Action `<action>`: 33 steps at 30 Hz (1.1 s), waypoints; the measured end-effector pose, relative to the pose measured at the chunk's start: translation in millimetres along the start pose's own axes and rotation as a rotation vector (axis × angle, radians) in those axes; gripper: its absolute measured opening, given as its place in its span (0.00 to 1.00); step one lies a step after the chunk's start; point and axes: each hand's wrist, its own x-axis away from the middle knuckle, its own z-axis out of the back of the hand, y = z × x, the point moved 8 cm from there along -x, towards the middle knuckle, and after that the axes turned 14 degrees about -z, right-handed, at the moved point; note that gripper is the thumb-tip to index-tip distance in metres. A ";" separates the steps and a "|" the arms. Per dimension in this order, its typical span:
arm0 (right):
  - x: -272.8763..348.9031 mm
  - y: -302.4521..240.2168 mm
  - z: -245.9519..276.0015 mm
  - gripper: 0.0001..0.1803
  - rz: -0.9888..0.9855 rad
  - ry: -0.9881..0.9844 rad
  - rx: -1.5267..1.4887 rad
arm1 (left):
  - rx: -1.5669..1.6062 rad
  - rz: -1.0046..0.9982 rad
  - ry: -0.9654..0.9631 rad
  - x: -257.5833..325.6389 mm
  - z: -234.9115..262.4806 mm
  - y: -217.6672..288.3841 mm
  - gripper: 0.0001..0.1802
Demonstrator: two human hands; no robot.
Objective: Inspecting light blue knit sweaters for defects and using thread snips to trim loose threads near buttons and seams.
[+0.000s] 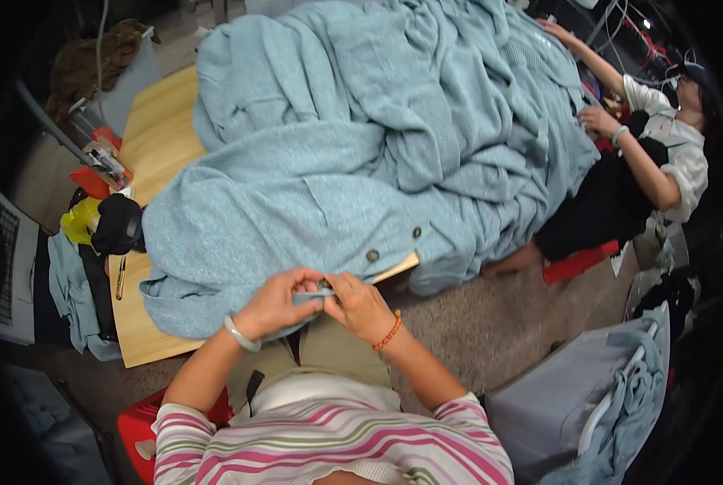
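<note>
A light blue knitted cardigan [248,230] lies spread at the near edge of the table, its front band toward me. My left hand [274,304] pinches this band between thumb and fingers beside a dark button [324,284]. Close against it, my right hand [360,309] is closed on the same band, on the button's other side. The fingertips partly cover the button, so I cannot tell whether it sits through a buttonhole. Farther right along the band are another dark button [373,255] and a third one near the pile.
A large heap of blue knitwear [329,73] covers most of the wooden table [163,105]. A pen [120,279] and a black cloth item [119,225] lie at its left. A co-worker [668,153] handles the heap's right side. A grey bin [531,412] holding knitwear stands at lower right.
</note>
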 end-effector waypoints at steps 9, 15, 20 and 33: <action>4.2 -15.7 -20.1 0.15 0.030 -0.200 -0.045 | -0.377 -0.109 0.112 18.7 12.8 13.1 0.08; 5.5 -16.3 -28.0 0.15 0.148 -0.057 0.054 | -0.442 -0.143 0.108 19.4 15.5 15.4 0.05; -6.0 -32.4 -13.2 0.03 0.144 -0.070 -0.211 | -0.423 -0.182 0.124 19.4 25.1 6.8 0.06; 22.9 31.4 25.9 0.07 -0.110 -0.005 0.204 | -1.014 -0.265 0.178 9.9 18.5 37.1 0.08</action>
